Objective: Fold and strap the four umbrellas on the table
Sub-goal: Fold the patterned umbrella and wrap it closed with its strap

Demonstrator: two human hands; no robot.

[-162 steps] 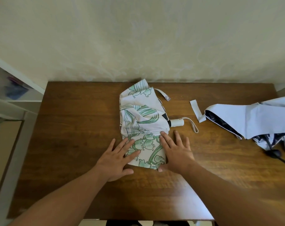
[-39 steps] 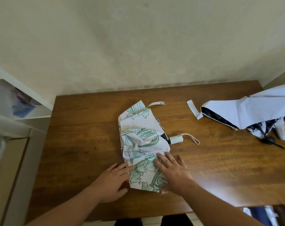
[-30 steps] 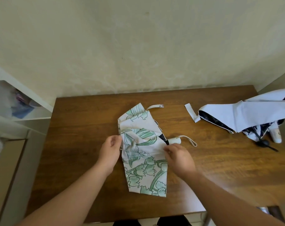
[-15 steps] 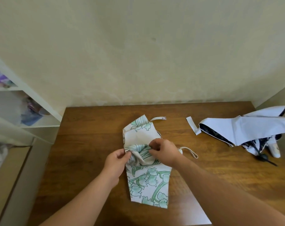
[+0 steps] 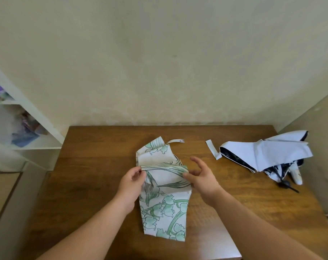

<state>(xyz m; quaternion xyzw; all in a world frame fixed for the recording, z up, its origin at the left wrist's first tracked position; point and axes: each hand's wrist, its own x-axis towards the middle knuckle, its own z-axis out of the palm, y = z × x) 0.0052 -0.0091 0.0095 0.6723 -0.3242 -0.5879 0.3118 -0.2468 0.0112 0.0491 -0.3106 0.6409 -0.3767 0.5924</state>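
While the left hand (image 5: pixel 134 182) pinches one edge, the floral umbrella (image 5: pixel 164 196) gets pleated.
Right hand (image 5: pixel 200 177) nips the opposite edge by thumb and forefinger, other fingers spread, probably keeping the fold taut; strap (image 5: pixel 175 141) lies loose.

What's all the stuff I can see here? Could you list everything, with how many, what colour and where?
Floral umbrella: one, white with green flowers, collapsed, middle of the table, a fold of its fabric held up.
Its strap: one, white, loose at the far end.
Pale blue umbrella: one, pale blue with dark lining, unfolded heap, far right of the table.
Its strap: one, white, lying loose toward the centre.
Table: one, brown wood, against the wall.
Wall: cream, behind the table.
Shelf unit: one, white, left, holding blurred items.
Left hand: one, pinches the fold's left edge.
Right hand: one, pinches the fold's right edge, other fingers spread.
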